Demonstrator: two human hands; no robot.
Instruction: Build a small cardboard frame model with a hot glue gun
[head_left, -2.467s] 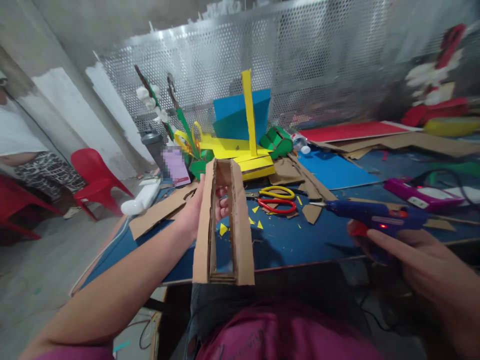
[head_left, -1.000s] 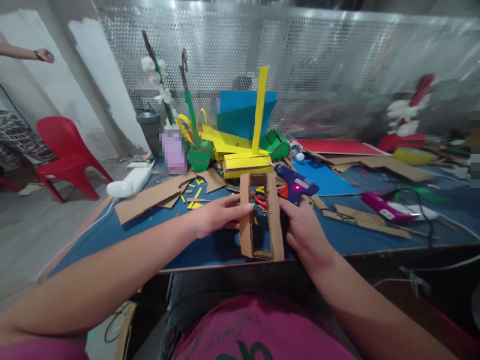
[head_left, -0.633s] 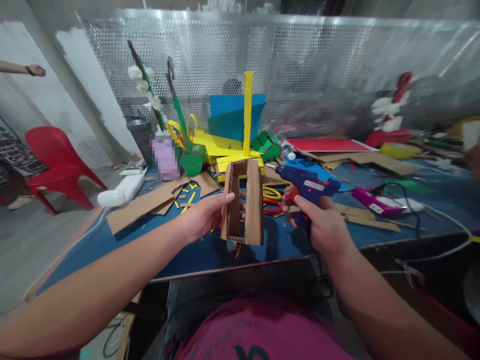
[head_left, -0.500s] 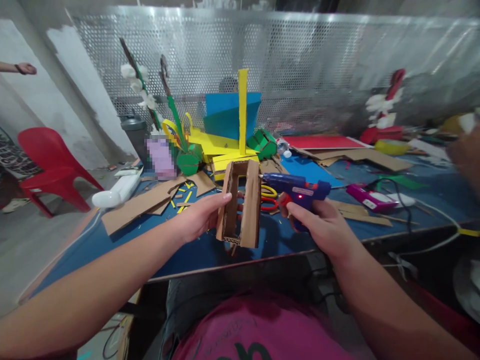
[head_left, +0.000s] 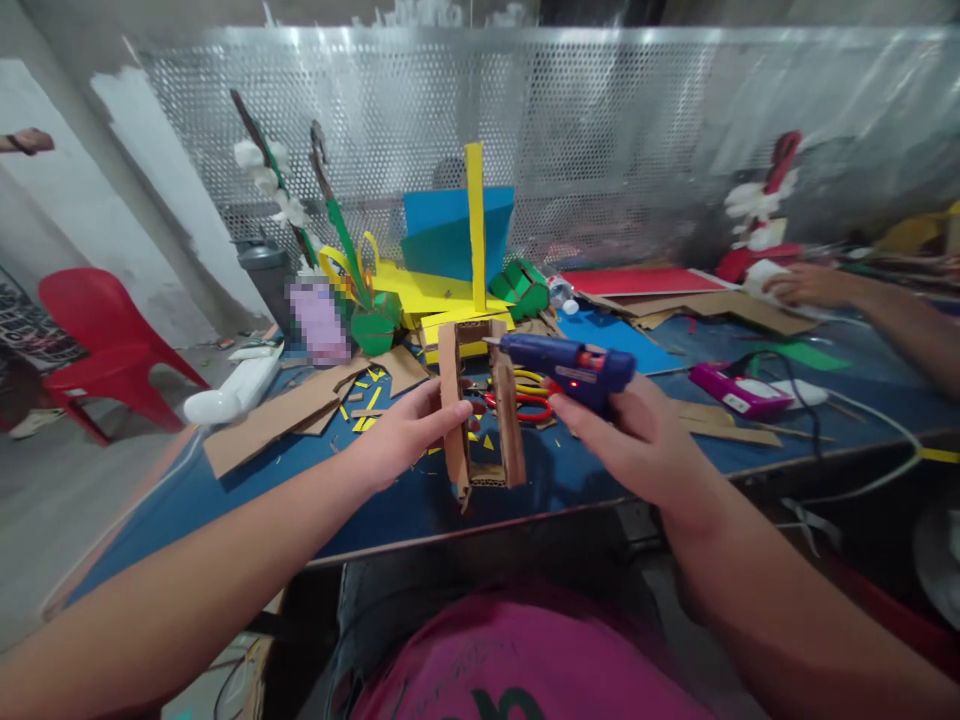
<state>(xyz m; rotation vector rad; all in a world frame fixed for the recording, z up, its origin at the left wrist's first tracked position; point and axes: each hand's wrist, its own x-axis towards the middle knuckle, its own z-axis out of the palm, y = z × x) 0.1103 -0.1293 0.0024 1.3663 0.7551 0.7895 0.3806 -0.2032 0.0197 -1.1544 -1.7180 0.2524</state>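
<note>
Table [head_left: 225, 480], blue top, cluttered to the far edge; person seated at the near edge.

Step in hand (judged): gluing a joint on the cardboard frame [head_left: 480, 410]. Frame is held upright above the near edge, approx. mid-table, open rectangle of 2 long strips w/ short cross-pieces. Left hand [head_left: 405, 440] is wrapped round the frame's left strip, fingers closed on it, thumb in front. Right hand [head_left: 637, 440] is closed round the grip of the blue glue gun [head_left: 570, 362], red lamp lit; nozzle points left at the frame's top right corner, touching or just short of it, can't tell which.

Next move calls for (judged): steady frame, nozzle tip on the seam, gentle trigger squeeze, fingers kept off the hot bead.

Counts, big to small:
- red chair [head_left: 97, 340] x1, off the left edge
- blue card sheet [head_left: 457, 235] x1, standing at the far edge
- yellow upright strip [head_left: 475, 225] x1, in front of it
- co-worker's hand [head_left: 806, 287] x1, right far corner
- purple device [head_left: 739, 392] x1, right side
- scissors [head_left: 521, 395] x2 pr. (yellow- and red-handled), just behind the frame
- yellow offcuts: several, not counted
</note>
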